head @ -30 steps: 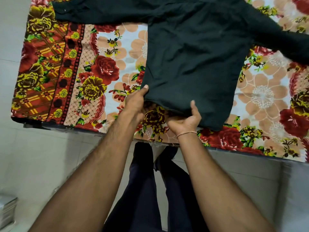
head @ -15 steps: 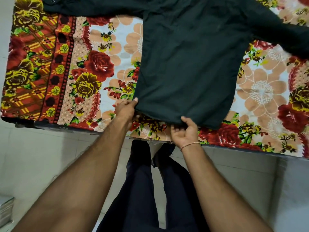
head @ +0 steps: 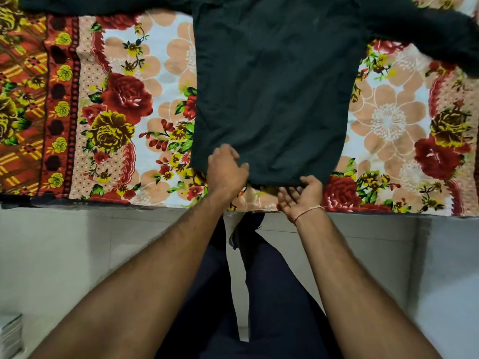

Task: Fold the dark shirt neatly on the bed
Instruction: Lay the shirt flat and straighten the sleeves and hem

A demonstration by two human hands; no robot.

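The dark shirt (head: pixel 274 94) lies spread flat on the floral bedsheet (head: pixel 124 104), hem toward me and both sleeves stretched out to the sides at the top of the view. My left hand (head: pixel 226 170) sits back-up on the hem a little in from its left corner, fingers curled down into the cloth. My right hand (head: pixel 302 195) is palm-up just below the hem's middle, fingers relaxed, with the thumb tip touching the hem edge.
The bed's near edge (head: pixel 103 204) runs across the view, with pale floor tiles (head: pixel 77 255) below it. My legs in dark trousers (head: pixel 259 294) stand against the bed. A stack of pale items (head: pixel 9 338) sits at the bottom left.
My left hand moved from the hem's left corner onto the cloth further right. My right hand let go of the hem and turned palm-up below it. The shirt lies flatter.
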